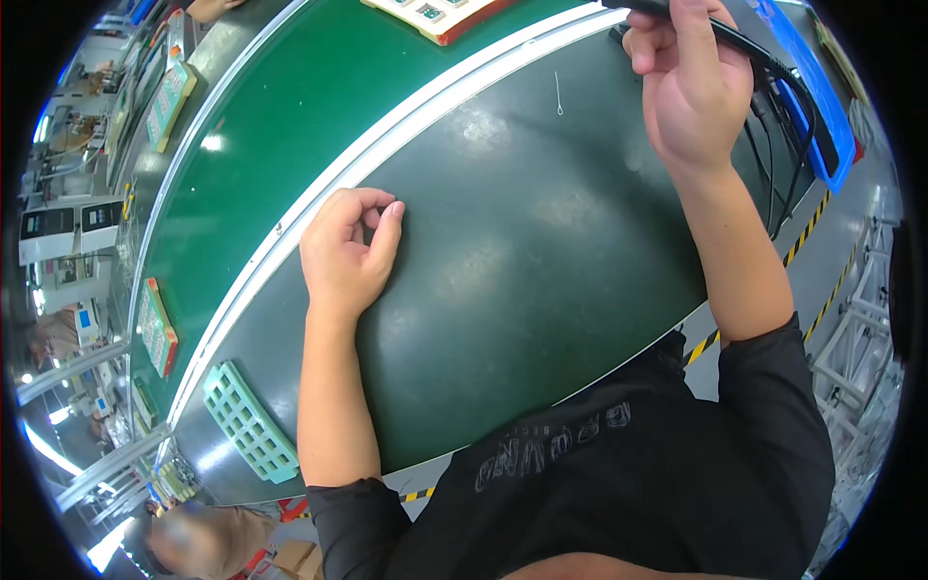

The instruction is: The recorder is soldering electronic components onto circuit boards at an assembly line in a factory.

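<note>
My left hand [348,253] rests over the dark green worktop [503,319], near the pale rail. Its fingers curl in and the thumb tip meets the index fingertip; anything between them is too small to make out. At the upper right, my raised right hand [694,97] is closed around a long black tool [739,41], whose front end runs out of the picture at the top. Between the two hands, a thin wire with a small loop [559,108] lies on the worktop.
A green conveyor belt [290,126] curves past the rail, carrying a cream-and-red fixture [447,29]. A light green grid tray [249,422] lies left of my left forearm. Black cables [770,121] hang beside a blue bin [839,159] at right. Another person [208,541] is at lower left.
</note>
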Tool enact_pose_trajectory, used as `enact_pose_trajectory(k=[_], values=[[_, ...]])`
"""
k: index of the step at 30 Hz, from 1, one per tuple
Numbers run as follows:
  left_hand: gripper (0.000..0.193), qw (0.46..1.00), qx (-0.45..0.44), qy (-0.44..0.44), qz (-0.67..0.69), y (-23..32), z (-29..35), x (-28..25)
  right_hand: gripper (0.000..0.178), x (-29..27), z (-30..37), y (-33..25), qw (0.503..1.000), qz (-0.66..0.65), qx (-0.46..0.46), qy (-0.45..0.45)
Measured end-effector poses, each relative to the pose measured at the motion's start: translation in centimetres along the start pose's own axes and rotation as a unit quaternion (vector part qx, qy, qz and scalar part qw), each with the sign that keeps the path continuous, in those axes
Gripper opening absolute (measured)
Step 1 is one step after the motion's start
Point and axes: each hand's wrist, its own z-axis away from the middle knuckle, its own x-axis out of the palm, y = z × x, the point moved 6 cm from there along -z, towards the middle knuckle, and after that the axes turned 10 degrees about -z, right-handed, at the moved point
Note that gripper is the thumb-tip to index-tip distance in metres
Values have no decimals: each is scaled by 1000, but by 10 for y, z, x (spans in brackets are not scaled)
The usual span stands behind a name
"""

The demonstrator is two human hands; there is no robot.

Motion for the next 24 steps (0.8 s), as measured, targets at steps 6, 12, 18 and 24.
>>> enact_pose_trajectory(k=[6, 12, 18, 24], values=[[10, 982, 183, 44, 14, 66, 13, 10, 15, -5, -3, -1, 998, 24, -57, 1], [9, 978, 185, 28, -94, 118, -22, 52, 13, -7, -16, 23, 933, -343, -90, -63], [16, 978, 141, 1, -152, 143, -60, 80, 14, -10, -15, -9, 993, 54, -107, 9], [17, 971, 115, -43, -206, 136, -76, 91, 14, -17, -22, -12, 992, 37, -118, 26]])
